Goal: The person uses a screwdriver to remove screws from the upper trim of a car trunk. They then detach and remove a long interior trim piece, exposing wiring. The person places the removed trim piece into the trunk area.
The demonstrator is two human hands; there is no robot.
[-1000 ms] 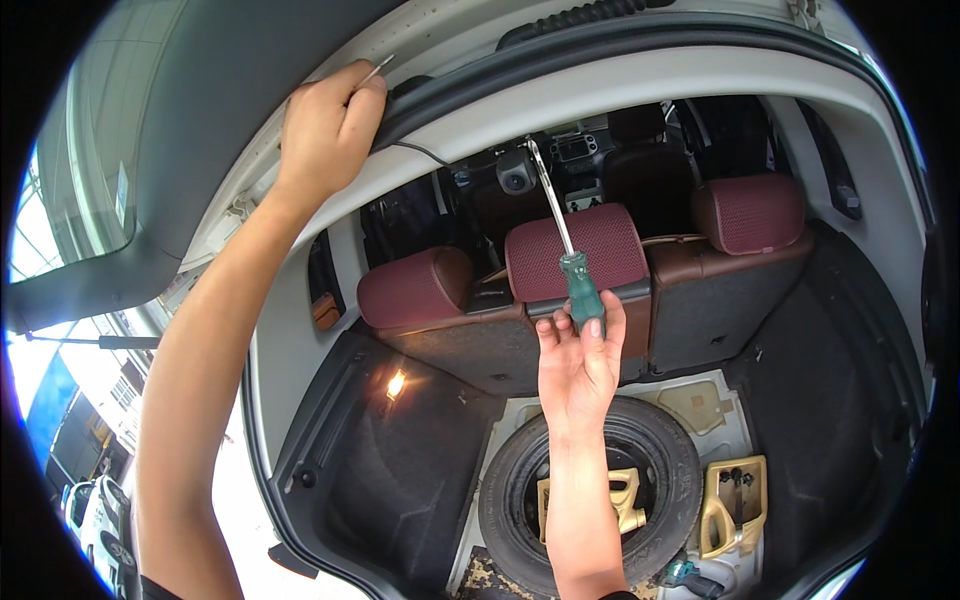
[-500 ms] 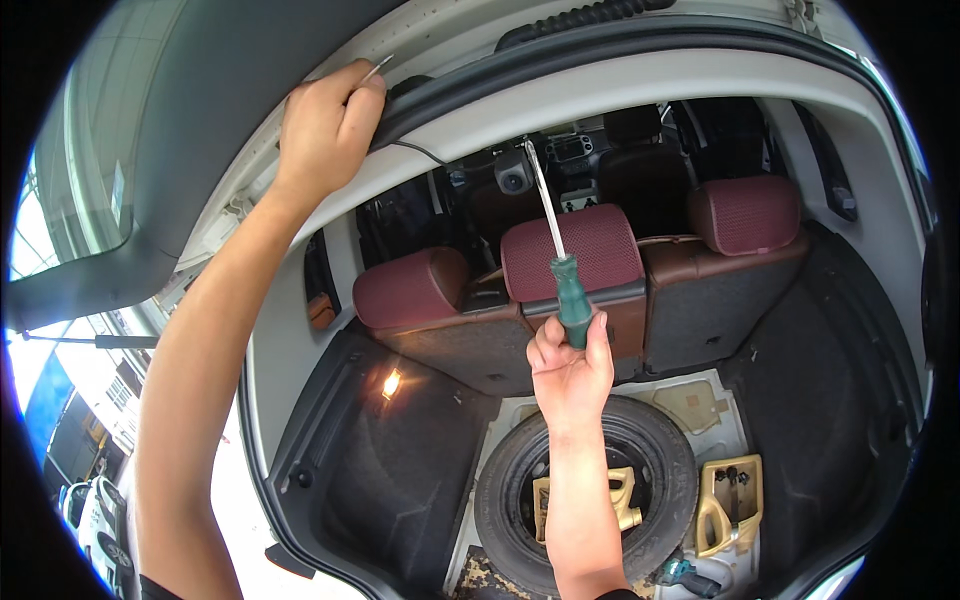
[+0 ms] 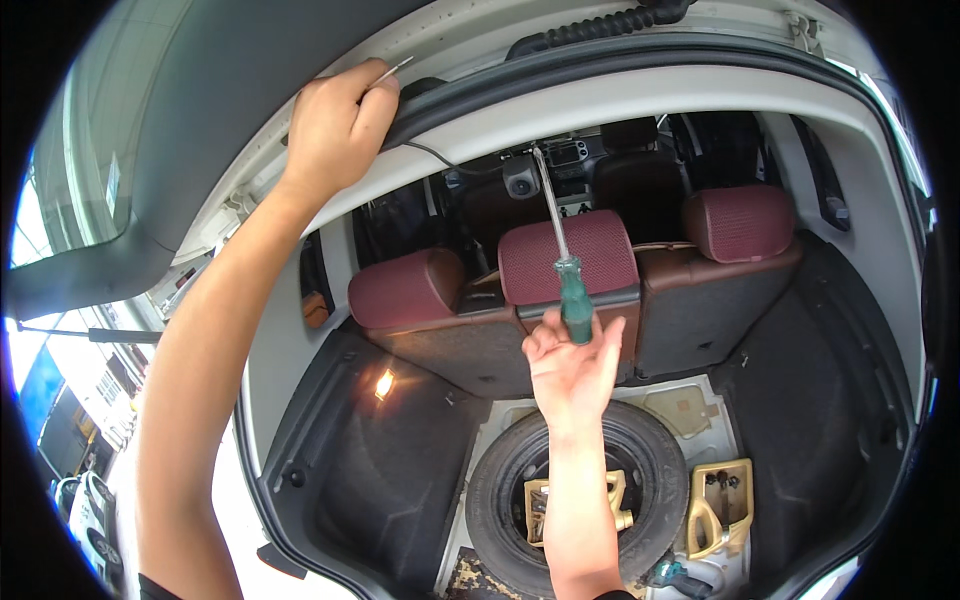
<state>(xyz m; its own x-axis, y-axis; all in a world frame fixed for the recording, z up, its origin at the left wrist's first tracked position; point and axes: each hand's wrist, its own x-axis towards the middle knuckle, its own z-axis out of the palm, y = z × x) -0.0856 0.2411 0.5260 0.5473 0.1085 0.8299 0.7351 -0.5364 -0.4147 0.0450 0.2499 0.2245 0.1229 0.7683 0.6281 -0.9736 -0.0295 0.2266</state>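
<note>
My right hand (image 3: 572,370) holds the green handle of a screwdriver (image 3: 574,290), with the fingers curled loosely behind it and the thumb spread to the right. The screwdriver points up and away; its tip meets the small mount above a boxy camera (image 3: 520,180). A thin black cable (image 3: 428,150) runs from the roof edge to that camera. At the upper left, my left hand (image 3: 342,125) is closed near the edge of the raised tailgate (image 3: 250,90). A thin metal rod (image 3: 398,68) sticks out between its thumb and forefinger; the rest is hidden in the hand.
Below is an open car boot with a spare wheel (image 3: 490,490) and a cut-open yellow container (image 3: 745,490) of small parts. A power tool (image 3: 685,580) lies beside the wheel. Red headrests (image 3: 570,260) rise behind, and a lamp (image 3: 384,384) glows on the left.
My right thumb has moved away from the screwdriver handle and the palm has opened a little. The left hand stays at the tailgate edge. The whole view has shifted slightly.
</note>
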